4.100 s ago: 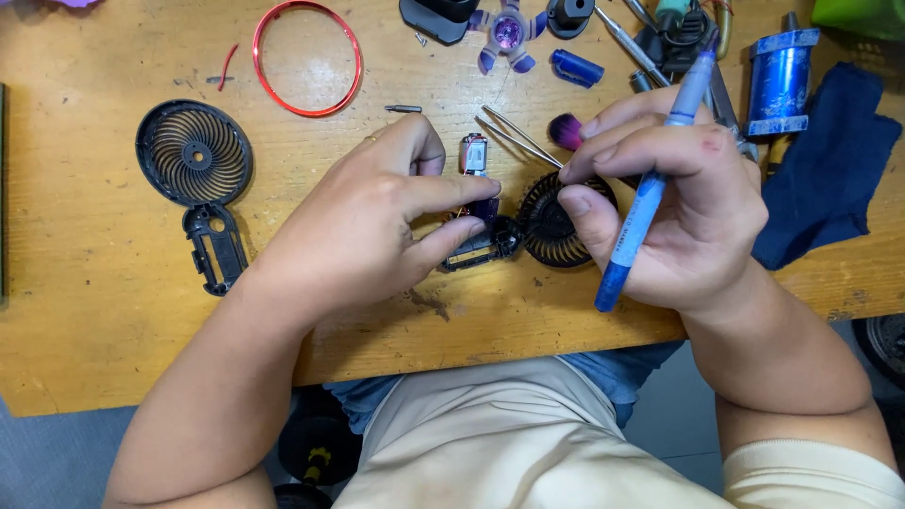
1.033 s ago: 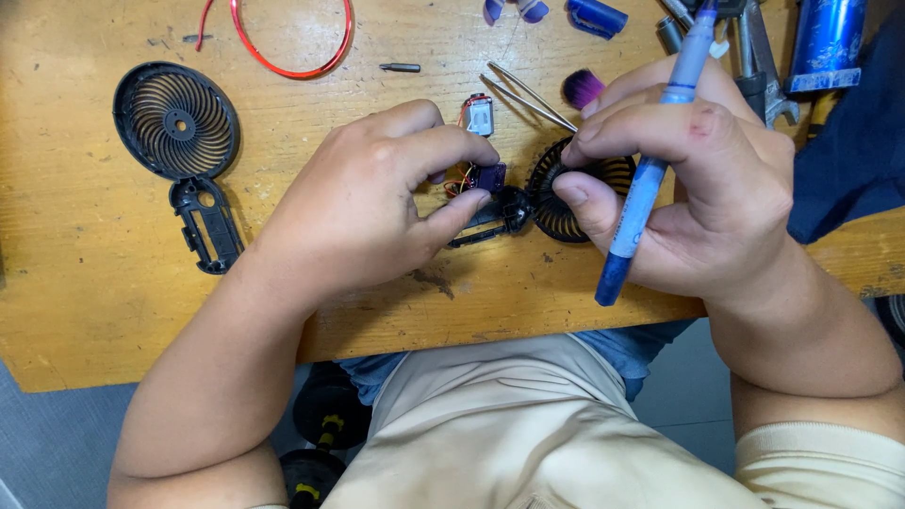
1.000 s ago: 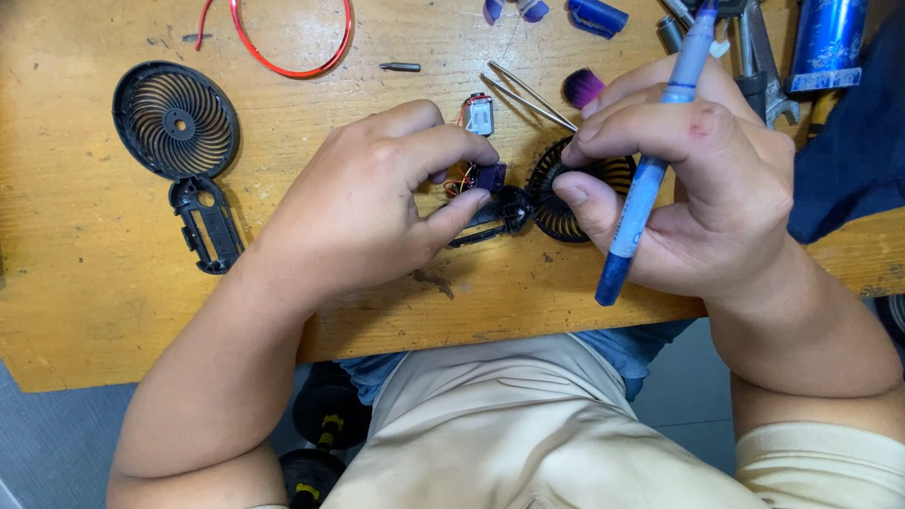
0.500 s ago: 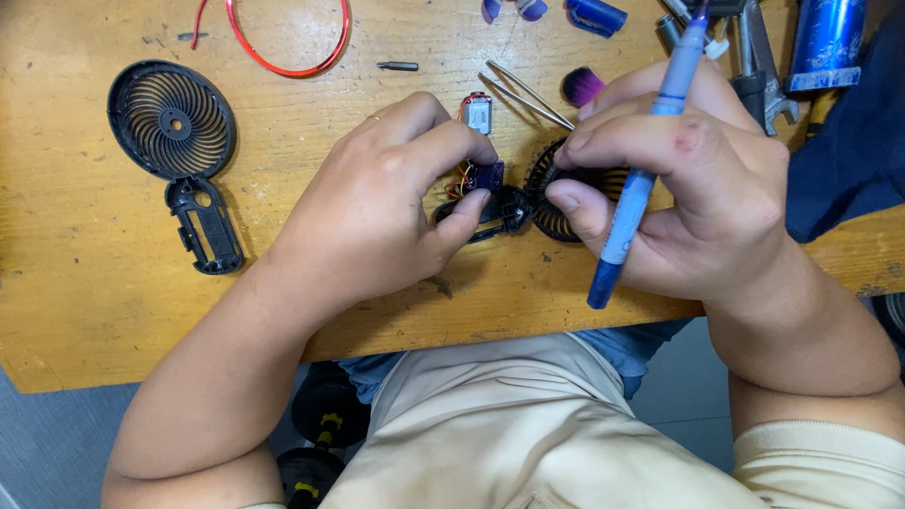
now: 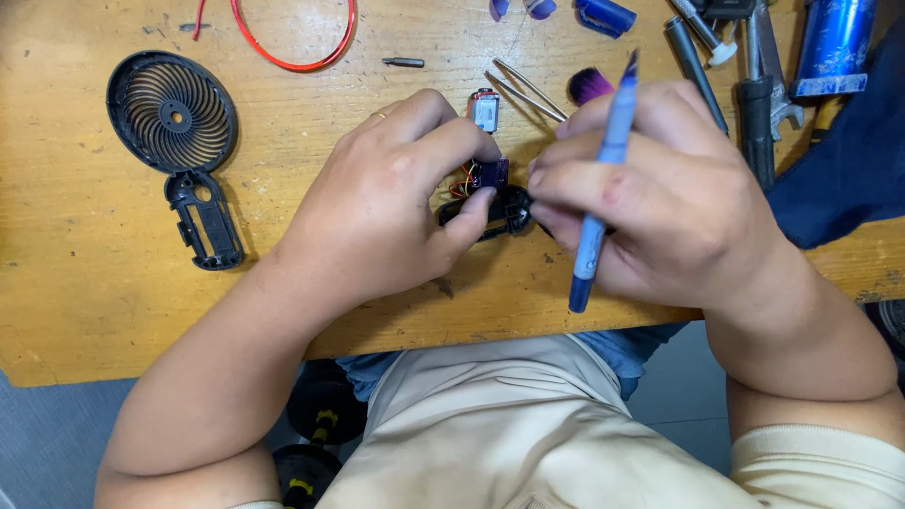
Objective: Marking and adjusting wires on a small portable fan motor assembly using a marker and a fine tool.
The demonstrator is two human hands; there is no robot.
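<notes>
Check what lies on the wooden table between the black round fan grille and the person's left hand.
In the head view, only bare wooden table lies between the black round fan grille and the left hand.

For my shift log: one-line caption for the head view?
Left hand pinches a small black fan body; right hand grips a blue pen.

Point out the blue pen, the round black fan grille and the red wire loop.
blue pen (image 5: pixel 596 219), head view, on its barrel below the fingers.
round black fan grille (image 5: pixel 171 112), head view, near its hub.
red wire loop (image 5: pixel 283 64), head view, on its lower curve.
</notes>
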